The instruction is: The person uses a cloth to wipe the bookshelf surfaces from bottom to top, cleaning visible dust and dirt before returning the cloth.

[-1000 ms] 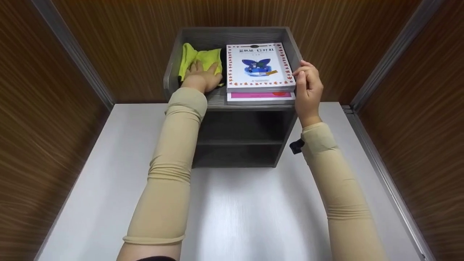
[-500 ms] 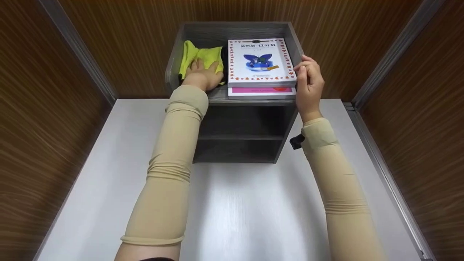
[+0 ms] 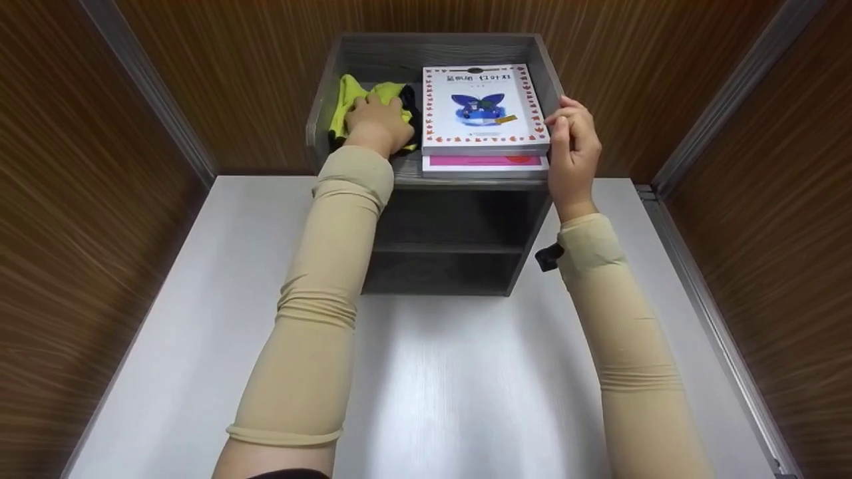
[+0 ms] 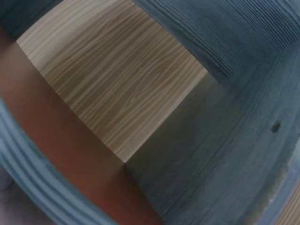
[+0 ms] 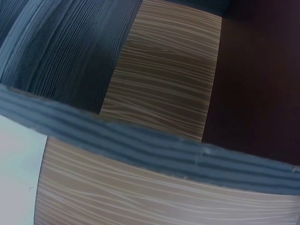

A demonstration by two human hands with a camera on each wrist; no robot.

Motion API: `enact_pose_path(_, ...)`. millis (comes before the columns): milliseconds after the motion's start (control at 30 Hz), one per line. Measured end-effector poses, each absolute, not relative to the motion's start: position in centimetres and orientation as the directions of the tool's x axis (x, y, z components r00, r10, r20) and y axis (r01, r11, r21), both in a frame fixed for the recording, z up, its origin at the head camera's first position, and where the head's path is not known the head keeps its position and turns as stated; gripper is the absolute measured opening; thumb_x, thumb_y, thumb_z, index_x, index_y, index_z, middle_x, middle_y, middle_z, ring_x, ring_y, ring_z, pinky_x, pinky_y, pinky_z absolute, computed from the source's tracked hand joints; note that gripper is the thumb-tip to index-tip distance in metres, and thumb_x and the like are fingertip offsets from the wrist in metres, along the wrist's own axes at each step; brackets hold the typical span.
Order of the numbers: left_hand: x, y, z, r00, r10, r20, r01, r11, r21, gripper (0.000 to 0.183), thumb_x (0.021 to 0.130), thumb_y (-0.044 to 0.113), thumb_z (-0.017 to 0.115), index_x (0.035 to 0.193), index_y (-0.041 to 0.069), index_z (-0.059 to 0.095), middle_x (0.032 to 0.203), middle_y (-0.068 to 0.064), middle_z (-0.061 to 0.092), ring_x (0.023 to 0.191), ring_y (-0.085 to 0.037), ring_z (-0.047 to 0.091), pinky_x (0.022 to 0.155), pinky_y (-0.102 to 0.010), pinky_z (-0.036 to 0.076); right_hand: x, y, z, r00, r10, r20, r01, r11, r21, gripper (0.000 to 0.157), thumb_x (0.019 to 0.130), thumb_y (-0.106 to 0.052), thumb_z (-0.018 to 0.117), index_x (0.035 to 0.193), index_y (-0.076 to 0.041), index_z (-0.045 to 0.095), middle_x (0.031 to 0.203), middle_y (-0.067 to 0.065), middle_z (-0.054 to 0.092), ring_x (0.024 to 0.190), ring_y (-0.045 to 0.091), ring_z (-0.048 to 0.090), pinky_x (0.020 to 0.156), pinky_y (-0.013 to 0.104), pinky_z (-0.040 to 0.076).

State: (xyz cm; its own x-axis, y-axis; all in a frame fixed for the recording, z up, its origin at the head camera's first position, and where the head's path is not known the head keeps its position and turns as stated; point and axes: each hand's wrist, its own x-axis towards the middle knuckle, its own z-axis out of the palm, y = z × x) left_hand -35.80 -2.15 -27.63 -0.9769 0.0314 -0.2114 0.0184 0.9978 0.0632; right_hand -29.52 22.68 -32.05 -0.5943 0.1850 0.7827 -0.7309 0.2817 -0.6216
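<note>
Cloth point(image 3: 345, 96), head view only, in grip of curled left hand point(image 3: 381, 125); right hand point(image 3: 574, 150) bent round shelf side point(image 3: 542, 77).

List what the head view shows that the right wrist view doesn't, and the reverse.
Head only: the left hand gripping the yellow cloth, the right hand curled over the side of the shelf, the books, and the sleeves.
Right wrist only: pale specks along a board up close, and a plain, dark reddish surface I can't identify.
Both: grey boards and wood-grain panels; the right wrist's pale patch may be the head view's white table.
</note>
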Motion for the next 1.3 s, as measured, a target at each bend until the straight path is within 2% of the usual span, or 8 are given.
enact_pose_path(100,-36.0,-1.8,-27.6,-0.982,0.027,-0.185,0.023,0.999,0.022,0.057,0.099,0.032,0.023,0.151,0.014,0.011,0.149,-0.023,0.015,0.134,-0.040,0.020,0.101,-0.052,0.030,-29.6,22.7,-32.0,-0.576,0.188,0.796,-0.747,0.276,-0.605,0.023,0.088,-0.002,0.042,0.081,0.018,0.053,0.091,0.018,0.058,0.115,0.019,0.050,0.102,0.029,0.032)
enact_pose_path(267,-36.3,-1.7,-27.9,-0.994,0.028,-0.103,0.030,0.999,-0.023,0.052,0.100,0.028,0.021,0.146,0.005,0.024,0.138,-0.023,0.038,0.123,-0.036,0.040,0.094,-0.045,0.040,-29.6,22.8,-32.1,-0.563,0.197,0.803,-0.759,0.262,-0.596,0.022,0.088,-0.001,0.042,0.080,0.017,0.053,0.089,0.000,0.057,0.115,0.021,0.050,0.102,0.029,0.033)
enact_pose_path(467,-36.5,-2.3,-29.0,-1.000,0.011,-0.029,0.011,1.000,-0.003,0.058,0.097,0.035,0.024,0.143,0.001,0.031,0.125,-0.019,0.054,0.107,-0.032,0.055,0.084,-0.044,0.047,-29.8,22.7,-32.3,-0.554,0.192,0.810,-0.767,0.260,-0.587,0.022,0.088,0.000,0.042,0.080,0.018,0.052,0.088,-0.003,0.057,0.114,0.022,0.050,0.102,0.030,0.033)
enact_pose_path(567,-36.5,-2.5,-29.4,-1.000,0.002,-0.002,0.002,1.000,-0.001,0.060,0.095,0.036,0.025,0.142,0.000,0.034,0.122,-0.018,0.056,0.103,-0.032,0.057,0.080,-0.044,0.048,-29.8,22.6,-32.3,-0.563,0.190,0.805,-0.761,0.261,-0.594,0.022,0.088,-0.001,0.042,0.080,0.017,0.053,0.089,-0.001,0.057,0.115,0.021,0.050,0.102,0.030,0.033)
enact_pose_path(767,-36.4,-2.7,-29.6,-0.999,0.015,0.044,0.015,1.000,-0.005,0.059,0.094,0.038,0.026,0.136,0.000,0.042,0.118,-0.017,0.058,0.102,-0.032,0.058,0.081,-0.044,0.047,-30.0,22.6,-32.2,-0.561,0.194,0.805,-0.764,0.253,-0.593,0.023,0.088,-0.001,0.042,0.081,0.017,0.053,0.088,0.004,0.058,0.115,0.022,0.050,0.102,0.030,0.032)
enact_pose_path(1000,-36.2,-3.0,-30.4,-0.993,0.006,0.117,0.011,0.999,0.043,0.058,0.092,0.042,0.028,0.128,0.002,0.050,0.107,-0.015,0.061,0.092,-0.030,0.060,0.076,-0.043,0.048,-30.1,22.6,-32.3,-0.542,0.194,0.818,-0.780,0.247,-0.575,0.021,0.088,-0.001,0.042,0.078,0.013,0.055,0.087,-0.007,0.056,0.115,0.023,0.050,0.102,0.030,0.032)
enact_pose_path(1200,-35.6,-3.3,-30.8,-0.990,-0.020,0.139,-0.011,0.998,0.069,0.059,0.091,0.042,0.028,0.131,0.003,0.047,0.101,-0.013,0.063,0.085,-0.029,0.061,0.072,-0.043,0.049,-30.1,22.3,-32.5,-0.535,0.193,0.823,-0.790,0.233,-0.568,0.021,0.088,0.002,0.041,0.076,0.012,0.056,0.086,-0.006,0.056,0.114,0.024,0.051,0.103,0.031,0.032)
enact_pose_path(1300,-35.3,-3.3,-30.9,-0.988,-0.030,0.155,-0.016,0.996,0.093,0.057,0.090,0.042,0.030,0.130,0.005,0.047,0.102,-0.012,0.062,0.087,-0.029,0.061,0.072,-0.043,0.048,-30.1,22.3,-32.5,-0.525,0.188,0.830,-0.799,0.228,-0.557,0.022,0.087,0.002,0.041,0.076,0.016,0.054,0.085,-0.006,0.056,0.113,0.025,0.051,0.103,0.032,0.031)
